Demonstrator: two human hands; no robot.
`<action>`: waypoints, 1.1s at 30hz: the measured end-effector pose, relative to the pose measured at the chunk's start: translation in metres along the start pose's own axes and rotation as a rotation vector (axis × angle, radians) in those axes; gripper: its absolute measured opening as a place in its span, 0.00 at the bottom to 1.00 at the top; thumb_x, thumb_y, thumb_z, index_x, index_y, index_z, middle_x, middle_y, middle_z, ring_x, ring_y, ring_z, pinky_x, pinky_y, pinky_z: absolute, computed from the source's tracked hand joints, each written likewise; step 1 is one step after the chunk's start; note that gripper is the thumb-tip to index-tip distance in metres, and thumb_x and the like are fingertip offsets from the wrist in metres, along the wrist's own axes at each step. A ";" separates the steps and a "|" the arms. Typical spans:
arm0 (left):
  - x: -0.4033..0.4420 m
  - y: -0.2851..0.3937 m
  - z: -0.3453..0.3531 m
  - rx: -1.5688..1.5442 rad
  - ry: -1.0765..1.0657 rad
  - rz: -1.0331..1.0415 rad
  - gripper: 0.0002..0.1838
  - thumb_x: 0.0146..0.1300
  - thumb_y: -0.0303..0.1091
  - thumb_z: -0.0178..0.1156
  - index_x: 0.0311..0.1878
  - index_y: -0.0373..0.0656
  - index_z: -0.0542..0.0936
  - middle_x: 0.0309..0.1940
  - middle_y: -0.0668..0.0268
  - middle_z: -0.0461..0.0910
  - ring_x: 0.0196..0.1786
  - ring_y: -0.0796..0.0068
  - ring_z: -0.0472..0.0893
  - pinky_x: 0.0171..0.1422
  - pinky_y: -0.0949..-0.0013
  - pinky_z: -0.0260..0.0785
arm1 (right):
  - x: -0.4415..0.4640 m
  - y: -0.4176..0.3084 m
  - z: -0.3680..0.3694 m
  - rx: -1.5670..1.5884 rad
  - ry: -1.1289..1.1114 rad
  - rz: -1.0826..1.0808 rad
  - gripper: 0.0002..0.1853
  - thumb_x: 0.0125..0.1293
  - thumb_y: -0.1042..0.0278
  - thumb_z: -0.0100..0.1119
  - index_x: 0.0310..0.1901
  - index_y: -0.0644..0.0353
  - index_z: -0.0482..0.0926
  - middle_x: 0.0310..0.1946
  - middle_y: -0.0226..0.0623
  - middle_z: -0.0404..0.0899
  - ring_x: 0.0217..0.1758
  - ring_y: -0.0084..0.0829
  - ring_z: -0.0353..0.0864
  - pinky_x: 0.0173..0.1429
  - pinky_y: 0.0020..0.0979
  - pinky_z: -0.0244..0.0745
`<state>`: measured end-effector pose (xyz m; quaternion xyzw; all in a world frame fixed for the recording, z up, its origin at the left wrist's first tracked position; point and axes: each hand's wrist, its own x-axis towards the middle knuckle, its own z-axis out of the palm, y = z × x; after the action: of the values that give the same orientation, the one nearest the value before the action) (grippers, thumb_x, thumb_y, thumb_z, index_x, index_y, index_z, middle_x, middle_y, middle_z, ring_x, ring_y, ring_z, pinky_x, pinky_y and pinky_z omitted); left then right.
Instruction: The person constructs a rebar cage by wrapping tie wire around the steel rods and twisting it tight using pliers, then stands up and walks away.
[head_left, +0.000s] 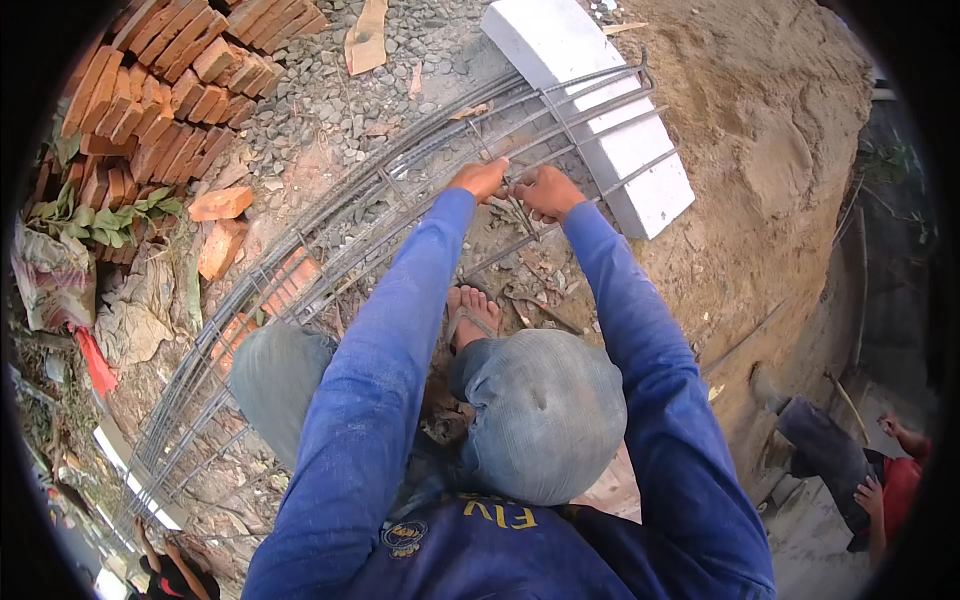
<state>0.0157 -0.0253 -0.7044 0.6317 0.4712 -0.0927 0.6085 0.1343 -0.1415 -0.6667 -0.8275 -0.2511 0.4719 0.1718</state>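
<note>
A long cage of steel rebar [385, 178] with thin cross stirrups stretches from the lower left to the upper right. Its right end rests on a white block [545, 42]. My left hand [480, 181] is closed around a bar near that end. Close beside it, my right hand [549, 193] is curled with the fingertips pinched together at a stirrup [527, 222]. Whatever small thing the right fingers grip is hidden. Both hands nearly touch each other.
Stacked red bricks [160, 90] stand at the upper left, with loose bricks [222, 248] below. Grey gravel [310, 110] lies behind the cage, and a sand mound [770, 170] rises to the right. A second white block [140, 478] supports the far end. Other people [900, 490] are at the lower edges.
</note>
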 end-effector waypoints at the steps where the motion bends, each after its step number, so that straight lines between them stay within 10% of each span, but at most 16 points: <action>1: -0.006 0.006 -0.001 0.047 0.039 -0.019 0.32 0.67 0.61 0.51 0.42 0.37 0.87 0.33 0.60 0.87 0.36 0.68 0.82 0.43 0.64 0.71 | 0.001 -0.001 -0.001 0.035 -0.057 0.034 0.13 0.67 0.58 0.65 0.39 0.61 0.85 0.21 0.29 0.75 0.17 0.21 0.70 0.17 0.27 0.59; 5: -0.002 0.005 -0.004 0.103 -0.011 0.054 0.34 0.66 0.65 0.52 0.42 0.38 0.88 0.33 0.60 0.87 0.34 0.68 0.83 0.43 0.64 0.72 | 0.007 0.004 -0.010 0.243 -0.081 0.086 0.15 0.63 0.56 0.68 0.40 0.62 0.87 0.23 0.35 0.79 0.22 0.27 0.78 0.24 0.32 0.70; 8: 0.006 -0.004 0.001 0.092 0.001 0.093 0.33 0.66 0.64 0.54 0.43 0.38 0.88 0.31 0.61 0.88 0.35 0.69 0.83 0.45 0.64 0.74 | 0.011 0.015 0.002 -0.366 0.381 -0.363 0.16 0.61 0.56 0.67 0.35 0.64 0.86 0.32 0.53 0.85 0.34 0.43 0.88 0.37 0.40 0.82; 11: 0.014 -0.006 0.008 0.131 0.036 0.109 0.29 0.67 0.60 0.55 0.43 0.40 0.89 0.32 0.62 0.89 0.37 0.69 0.85 0.47 0.63 0.76 | -0.018 -0.026 0.007 -0.722 0.450 -0.278 0.16 0.62 0.56 0.64 0.37 0.62 0.86 0.36 0.54 0.86 0.42 0.52 0.88 0.47 0.45 0.83; 19: 0.028 -0.014 0.018 0.148 0.102 0.079 0.31 0.62 0.57 0.64 0.52 0.35 0.84 0.56 0.49 0.82 0.61 0.51 0.80 0.66 0.57 0.72 | -0.055 -0.062 0.002 -0.796 0.525 -0.308 0.11 0.62 0.62 0.63 0.36 0.61 0.87 0.34 0.53 0.86 0.40 0.52 0.87 0.45 0.47 0.82; 26: 0.022 -0.011 0.016 0.188 0.111 0.136 0.25 0.61 0.55 0.65 0.46 0.40 0.88 0.50 0.51 0.85 0.58 0.53 0.82 0.65 0.56 0.72 | -0.077 0.001 0.088 -0.615 0.507 -0.294 0.15 0.70 0.62 0.55 0.50 0.61 0.84 0.30 0.49 0.85 0.34 0.50 0.87 0.37 0.48 0.81; 33: -0.002 -0.011 0.013 0.234 0.180 0.198 0.19 0.61 0.53 0.66 0.43 0.50 0.90 0.45 0.55 0.87 0.51 0.52 0.84 0.59 0.55 0.74 | -0.042 0.024 0.106 -0.769 0.611 -0.322 0.10 0.68 0.65 0.53 0.35 0.58 0.84 0.25 0.42 0.85 0.28 0.42 0.87 0.29 0.44 0.79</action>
<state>0.0128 -0.0392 -0.7141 0.7473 0.4452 -0.0298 0.4923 0.0300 -0.1807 -0.7026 -0.8817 -0.4690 0.0499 -0.0090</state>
